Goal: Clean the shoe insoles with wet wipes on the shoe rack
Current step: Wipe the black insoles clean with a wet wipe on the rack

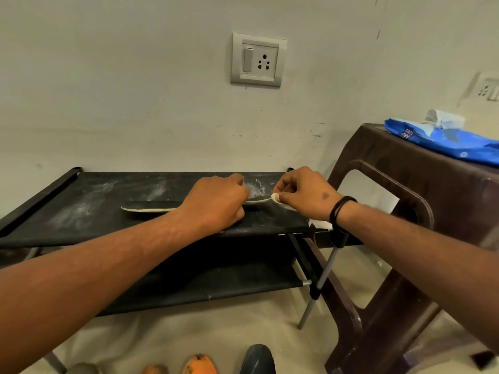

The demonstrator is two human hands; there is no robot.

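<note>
Fingers of the left hand point(216, 203) curl down onto the flat dark insole with pale underside point(151, 207), lying lengthwise left-to-right on the black fabric shoe rack point(81, 201). Right hand point(305, 195) fingers pinch its right end, perhaps with a wipe. The blue wet-wipe pack point(442, 139) sits far right.

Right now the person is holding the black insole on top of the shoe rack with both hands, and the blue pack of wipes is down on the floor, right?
Not quite. The blue pack of wipes is not on the floor; it lies on the brown plastic stool to the right, as the head view shows. The rest holds: both the left hand and right hand hold the black insole on the shoe rack.
</note>
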